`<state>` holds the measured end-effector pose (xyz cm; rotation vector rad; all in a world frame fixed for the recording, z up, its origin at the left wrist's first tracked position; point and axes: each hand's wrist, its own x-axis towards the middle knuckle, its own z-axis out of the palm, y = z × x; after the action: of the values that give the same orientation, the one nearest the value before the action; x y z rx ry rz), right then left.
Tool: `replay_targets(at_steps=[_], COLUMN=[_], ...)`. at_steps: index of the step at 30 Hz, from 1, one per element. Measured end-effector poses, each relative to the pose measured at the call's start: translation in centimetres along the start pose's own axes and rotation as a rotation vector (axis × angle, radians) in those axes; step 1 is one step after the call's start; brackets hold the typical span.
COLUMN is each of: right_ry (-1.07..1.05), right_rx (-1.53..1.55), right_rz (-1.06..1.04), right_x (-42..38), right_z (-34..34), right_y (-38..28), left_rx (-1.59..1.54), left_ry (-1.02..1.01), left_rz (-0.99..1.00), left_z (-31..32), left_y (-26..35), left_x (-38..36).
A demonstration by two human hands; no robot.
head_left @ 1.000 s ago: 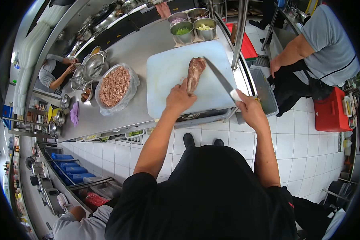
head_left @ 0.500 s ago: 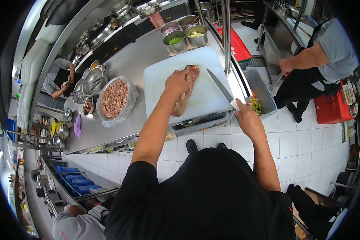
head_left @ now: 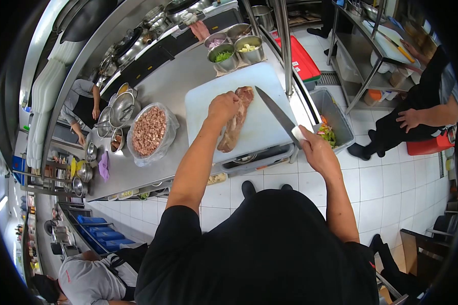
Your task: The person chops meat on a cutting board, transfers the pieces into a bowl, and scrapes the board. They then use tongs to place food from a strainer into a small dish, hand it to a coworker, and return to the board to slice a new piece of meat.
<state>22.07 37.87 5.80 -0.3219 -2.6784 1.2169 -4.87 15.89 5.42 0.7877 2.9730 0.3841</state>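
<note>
A long piece of raw meat [head_left: 233,127] lies lengthwise on the white cutting board [head_left: 201,104]. My left hand [head_left: 223,108] is at the meat's upper left edge, its fingers bent together and gripping there. My right hand [head_left: 318,151] is wrapped round the white handle of a kitchen knife [head_left: 277,109]. The blade points up and left over the board's right side, with its tip near the meat's upper end but apart from it.
A plastic-lined bowl of diced meat [head_left: 148,131] stands left of the board. Behind are metal pots, one with chopped greens [head_left: 222,57]. A grey bin [head_left: 336,109] holds vegetable scraps at right. Co-workers stand at right [head_left: 422,107], left [head_left: 80,105] and lower left [head_left: 94,277].
My left hand has drawn back from across the meat to its left edge, fingers closer together. The knife tip has swung slightly left. The co-worker at right has moved further right.
</note>
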Motion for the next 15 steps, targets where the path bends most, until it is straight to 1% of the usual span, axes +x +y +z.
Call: replay_targets(at_steps=[1, 4, 8, 10, 13, 15], right_ry=[0.000, -0.030, -0.112, -0.150, -0.295, -0.325], right_rx=[0.044, 0.005, 0.002, 0.026, 0.146, 0.133], right_rz=[-0.016, 0.031, 0.083, 0.095, 0.228, 0.237], right_x=[0.3, 1.3, 3.6, 5.0, 6.5, 7.4], right_z=[-0.1, 0.0, 0.5, 1.1, 0.9, 1.6], right_y=[-0.4, -1.8, -2.8, -3.3, -5.1, -5.1], left_rx=[-0.015, -0.056, -0.206, -0.218, -0.220, -0.219], left_ry=[0.003, 0.014, -0.004, 0.004, -0.003, -0.016], left_rz=[-0.009, -0.046, -0.092, -0.119, -0.148, -0.136], left_z=[0.0, 0.0, -0.1, -0.1, -0.5, -0.8], left_y=[-0.2, -0.4, -0.9, -1.1, -0.9, -0.7], left_x=[0.0, -0.3, -0.4, -0.3, -0.4, -0.4])
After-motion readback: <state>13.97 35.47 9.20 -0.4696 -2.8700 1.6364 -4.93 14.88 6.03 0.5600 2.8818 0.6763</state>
